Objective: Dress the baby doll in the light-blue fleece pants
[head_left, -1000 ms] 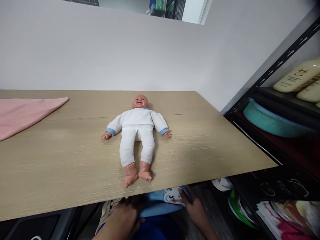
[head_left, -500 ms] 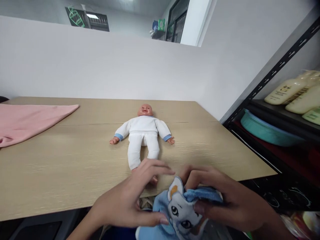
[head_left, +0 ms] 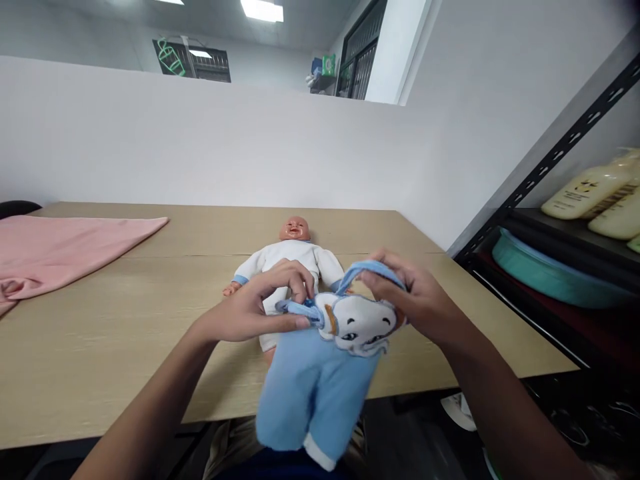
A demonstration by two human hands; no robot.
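Note:
A baby doll (head_left: 295, 250) in a white suit with blue cuffs lies on its back on the wooden table (head_left: 115, 313), head toward the wall. In front of it I hold up a small light blue garment (head_left: 313, 380) with a white cartoon animal patch near its top. My left hand (head_left: 263, 303) pinches the garment's upper left edge. My right hand (head_left: 410, 293) grips its upper right edge and a blue strap. The legs of the garment hang down over the table's near edge and hide the doll's legs.
A pink cloth (head_left: 60, 247) lies at the table's left. A black metal shelf (head_left: 560, 220) stands on the right with a teal basin (head_left: 555, 273) and cream bottles (head_left: 595, 190). A white partition wall (head_left: 200, 147) runs behind the table.
Both hands came up from under the table edge with the blue garment and now hold it spread open above the doll's legs. The camera has tilted upward.

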